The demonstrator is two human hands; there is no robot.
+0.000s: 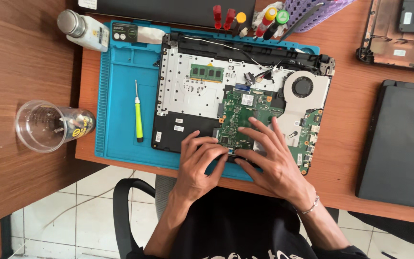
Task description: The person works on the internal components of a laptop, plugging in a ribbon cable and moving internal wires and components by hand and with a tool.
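An opened laptop base (pixel 188 91) lies on a blue repair mat (pixel 120 76), showing a green motherboard (pixel 238 112), a memory stick (pixel 207 73) and a cooling fan (pixel 304 87). My left hand (pixel 198 160) rests at the near edge of the laptop, its fingertips pressing on a small part at the motherboard's lower edge. My right hand (pixel 269 158) lies spread over the motherboard's lower right, fingers flat on the board. Neither hand holds a tool. What sits under the fingertips is hidden.
A green-handled screwdriver (pixel 138 115) lies on the mat left of the laptop. A clear plastic cup (pixel 49 125) holding small screws lies on its side at left, with a white bottle (pixel 85 29) behind. Several screwdrivers (pixel 247 19) stand at the back. A closed black laptop (pixel 401 144) sits right.
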